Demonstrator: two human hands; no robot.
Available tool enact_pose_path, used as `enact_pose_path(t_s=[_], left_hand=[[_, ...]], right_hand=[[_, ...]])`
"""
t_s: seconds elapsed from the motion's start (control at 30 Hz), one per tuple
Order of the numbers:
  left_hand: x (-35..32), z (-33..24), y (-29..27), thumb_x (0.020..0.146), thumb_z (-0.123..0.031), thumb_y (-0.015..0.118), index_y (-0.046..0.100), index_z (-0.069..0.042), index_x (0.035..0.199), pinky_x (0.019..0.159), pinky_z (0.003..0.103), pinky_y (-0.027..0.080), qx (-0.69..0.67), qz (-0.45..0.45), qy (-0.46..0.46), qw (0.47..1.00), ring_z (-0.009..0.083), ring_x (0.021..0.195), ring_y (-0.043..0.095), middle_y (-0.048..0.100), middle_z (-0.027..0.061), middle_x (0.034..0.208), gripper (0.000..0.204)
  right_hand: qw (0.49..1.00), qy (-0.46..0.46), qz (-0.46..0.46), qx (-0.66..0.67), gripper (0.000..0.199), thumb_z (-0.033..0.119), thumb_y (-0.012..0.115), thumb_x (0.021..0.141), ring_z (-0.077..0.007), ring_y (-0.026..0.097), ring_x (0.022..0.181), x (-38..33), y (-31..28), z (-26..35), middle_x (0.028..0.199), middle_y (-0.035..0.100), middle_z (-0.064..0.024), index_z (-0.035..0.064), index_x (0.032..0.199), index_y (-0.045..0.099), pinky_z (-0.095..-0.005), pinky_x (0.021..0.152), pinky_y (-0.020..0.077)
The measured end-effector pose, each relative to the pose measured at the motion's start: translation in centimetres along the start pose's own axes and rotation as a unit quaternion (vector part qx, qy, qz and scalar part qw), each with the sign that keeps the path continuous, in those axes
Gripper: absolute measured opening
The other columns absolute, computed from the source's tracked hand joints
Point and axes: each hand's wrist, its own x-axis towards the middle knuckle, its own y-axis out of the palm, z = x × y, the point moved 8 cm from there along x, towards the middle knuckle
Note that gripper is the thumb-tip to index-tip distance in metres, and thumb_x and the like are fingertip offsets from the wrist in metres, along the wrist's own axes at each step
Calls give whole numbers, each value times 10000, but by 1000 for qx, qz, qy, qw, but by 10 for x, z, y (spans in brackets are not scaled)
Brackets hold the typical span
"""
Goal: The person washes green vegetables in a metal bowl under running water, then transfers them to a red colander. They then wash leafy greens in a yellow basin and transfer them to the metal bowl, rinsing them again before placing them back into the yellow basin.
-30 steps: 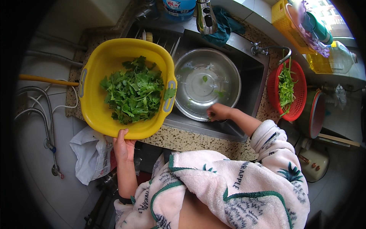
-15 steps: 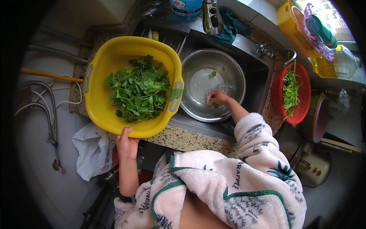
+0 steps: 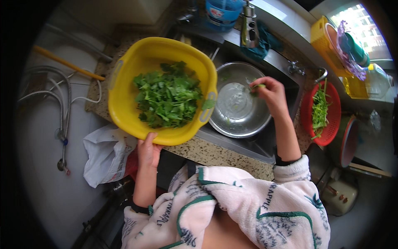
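My left hand (image 3: 148, 152) grips the near rim of a yellow plastic basin (image 3: 124, 124), thumb on the outside wall. A heap of green leaves (image 3: 170, 97), which look like celery leaves, lies in the basin, and one leaf (image 3: 208, 103) clings to its right handle. Above the right side of a steel bowl (image 3: 258, 132) my right hand (image 3: 271, 92) is closed, pinching a small green leaf (image 3: 258, 87). The bowl stands in the sink (image 3: 286, 95) and contains water with a few leaf bits.
A red colander (image 3: 335, 128) of cut green stalks (image 3: 320, 110) stands on the speckled counter (image 3: 232, 155) at right. Behind the sink are a faucet (image 3: 249, 29), a dark green cloth (image 3: 265, 43) and a blue bottle (image 3: 224, 14). A white plastic bag (image 3: 105, 153) hangs below the basin.
My right hand has risen from the bowl's water toward its right rim, now with a leaf in its fingers. The view has shifted; my left hand still holds the basin.
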Motion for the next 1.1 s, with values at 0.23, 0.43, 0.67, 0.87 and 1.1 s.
enact_pose_path(t_s=[0.23,0.43,0.67,0.87,1.1], left_hand=[[1,2,-1,812,-45,547,461,-72,1111,598,302,566,22,19,-4,1000,186,813,612,548,58,975,312],[3,5,0,826,-33,512,440,-59,1195,661,349,578,22,28,-15,999,235,899,619,552,86,1070,377],[3,2,-1,822,-31,524,465,-45,1161,649,344,581,29,17,-10,999,229,862,625,562,88,1022,344],[0,-1,-4,813,-31,539,499,-44,1072,595,309,570,18,-29,-10,999,185,770,618,561,56,928,262],[-4,-3,0,806,-40,542,500,-46,1069,592,304,567,12,-39,-23,999,172,748,619,564,50,913,266]], right_hand=[[830,-516,-118,-175,318,-119,584,702,-191,617,821,-53,119,118,957,620,-102,39,977,603,-252,681,519],[782,-392,88,-478,476,52,519,767,-334,457,1165,-60,217,78,1352,386,-169,126,1236,501,-402,823,496],[799,-490,23,-347,323,50,566,703,-277,544,885,-74,190,95,913,535,-107,29,1025,558,-353,614,515],[906,-246,-158,-306,127,75,629,703,-310,589,819,16,21,-24,848,598,-118,56,823,592,-396,708,471],[749,-129,-60,-647,162,90,509,774,-308,584,955,39,-77,-177,1049,595,-135,92,848,654,-404,726,523]])
